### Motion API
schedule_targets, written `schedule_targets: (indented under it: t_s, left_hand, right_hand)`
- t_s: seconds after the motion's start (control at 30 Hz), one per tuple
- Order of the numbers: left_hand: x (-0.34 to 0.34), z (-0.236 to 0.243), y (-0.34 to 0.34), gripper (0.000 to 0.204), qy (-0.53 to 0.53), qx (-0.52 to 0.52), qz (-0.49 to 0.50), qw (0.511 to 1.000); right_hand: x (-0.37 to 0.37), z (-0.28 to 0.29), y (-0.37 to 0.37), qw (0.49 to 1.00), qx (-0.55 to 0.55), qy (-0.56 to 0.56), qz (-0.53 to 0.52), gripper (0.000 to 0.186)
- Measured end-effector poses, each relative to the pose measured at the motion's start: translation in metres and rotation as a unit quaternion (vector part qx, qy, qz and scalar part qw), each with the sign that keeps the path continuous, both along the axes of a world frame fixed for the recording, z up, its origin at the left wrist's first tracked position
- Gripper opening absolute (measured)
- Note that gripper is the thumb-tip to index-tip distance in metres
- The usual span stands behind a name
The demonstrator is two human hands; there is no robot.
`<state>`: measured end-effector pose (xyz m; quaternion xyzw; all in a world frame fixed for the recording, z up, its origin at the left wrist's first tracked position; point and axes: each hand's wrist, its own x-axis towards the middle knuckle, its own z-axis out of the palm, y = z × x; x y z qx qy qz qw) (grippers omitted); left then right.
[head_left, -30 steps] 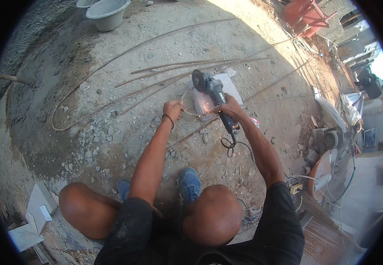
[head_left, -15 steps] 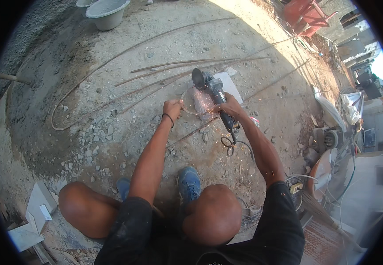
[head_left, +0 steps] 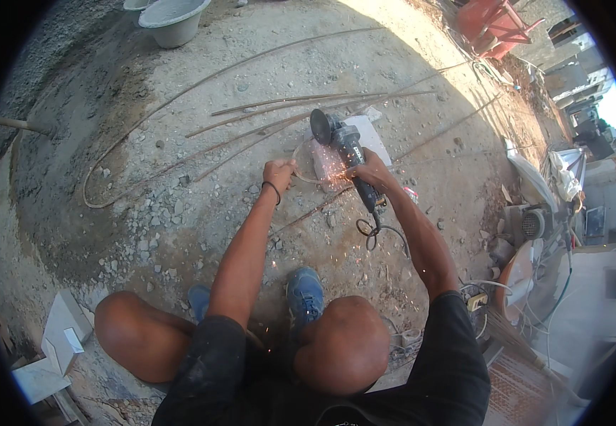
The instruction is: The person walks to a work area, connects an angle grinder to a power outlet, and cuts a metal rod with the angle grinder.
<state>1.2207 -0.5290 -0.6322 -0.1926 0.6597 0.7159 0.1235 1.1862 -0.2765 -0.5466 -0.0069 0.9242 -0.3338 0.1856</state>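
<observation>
My right hand (head_left: 370,168) is wrapped round the body of a black and grey angle grinder (head_left: 351,150), its dark disc guard (head_left: 320,126) at the far end. Orange sparks spray from the tool toward me, over my right hand and the ground. My left hand (head_left: 279,174), a dark band at its wrist, is closed on the near end of a thin curved metal rod (head_left: 298,155). The rod bends up toward the grinder's disc; where the two meet is hard to make out. Under the grinder lies a pale slab (head_left: 374,135). A black cord (head_left: 386,228) trails from the tool's rear.
Several long metal rods (head_left: 279,106) lie beyond my hands on rubble-strewn ground. Grey tubs (head_left: 173,25) stand at the far left, a red wheelbarrow (head_left: 489,28) at the far right. Cables and a motor (head_left: 531,224) sit to the right. My blue shoe (head_left: 305,292) is close below.
The grinder has shifted very slightly to the right. The sparks have spread differently, some now falling near my shoe. My left hand stays almost in place.
</observation>
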Motion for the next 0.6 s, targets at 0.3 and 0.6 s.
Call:
schedule_targets:
  t_s: [0.3,0.6]
  left_hand:
    - [0.000,-0.001,-0.002,0.024,0.006,-0.006,-0.005,1.000]
    - [0.001,0.002,-0.002,0.024,-0.005,0.000,-0.003,1.000]
  right_hand:
    - [0.001,0.005,-0.006,1.000,-0.007,-0.017,-0.007,0.065]
    - [0.004,0.014,-0.006,0.998,-0.057,-0.030,-0.003,0.064]
